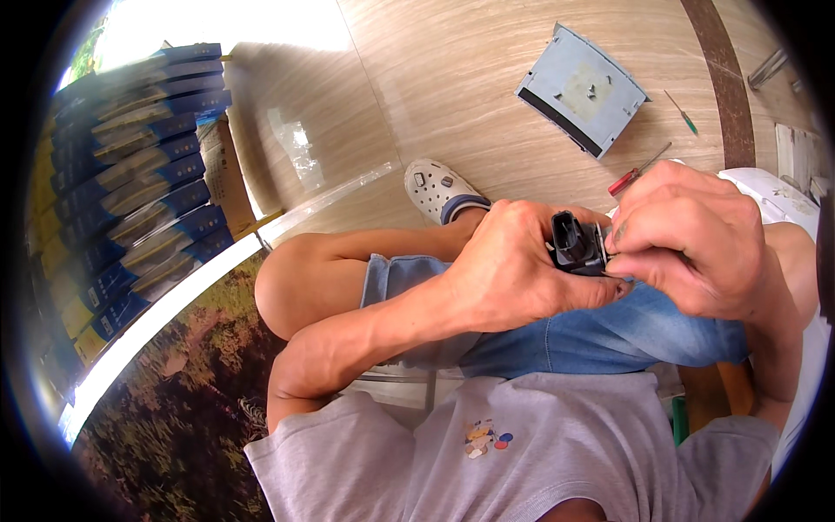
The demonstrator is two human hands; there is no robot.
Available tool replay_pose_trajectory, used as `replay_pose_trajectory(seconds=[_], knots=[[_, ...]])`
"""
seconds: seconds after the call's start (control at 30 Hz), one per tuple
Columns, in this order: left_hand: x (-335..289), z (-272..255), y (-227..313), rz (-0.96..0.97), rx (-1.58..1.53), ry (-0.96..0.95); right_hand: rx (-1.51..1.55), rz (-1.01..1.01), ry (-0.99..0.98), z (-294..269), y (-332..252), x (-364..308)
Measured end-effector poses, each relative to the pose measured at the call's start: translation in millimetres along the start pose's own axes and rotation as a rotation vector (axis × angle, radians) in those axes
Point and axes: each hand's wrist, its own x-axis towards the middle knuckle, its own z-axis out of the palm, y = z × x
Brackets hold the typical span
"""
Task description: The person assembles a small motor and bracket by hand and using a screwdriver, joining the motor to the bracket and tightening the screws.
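My left hand (513, 265) is wrapped round a black plastic part with a connector socket (570, 240), held above my lap. The socket's opening faces up, and a thin silver metal edge runs along the part's right side. Against that edge, the fingers of my right hand (696, 235) are pinched together. Whether a small loose piece sits between those fingertips is hidden. On the floor just beyond my right hand lies a screwdriver with a red handle (623, 183), partly covered by the hand.
A grey metal box (541, 85) rests on the tiled floor ahead, with several screws (591, 90) on top. Right of it lies a green-handled screwdriver (688, 123). Blue and yellow boxes (178, 165) are stacked at the left. A white patterned surface (777, 193) stands at the right.
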Motion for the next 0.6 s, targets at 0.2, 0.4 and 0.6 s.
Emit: replay_pose_trajectory(seconds=[0.2,0.4,0.6], knots=[[-1,-3,19,-0.134,0.011,-0.077,0.05,0.079,-0.004,0,-2,-1],[-3,-4,18,-0.121,0.002,-0.074,0.144,0.144,0.038,5,-3,-2],[-4,-4,15,-0.141,0.046,-0.078,0.165,0.192,0.025,11,-1,-2]])
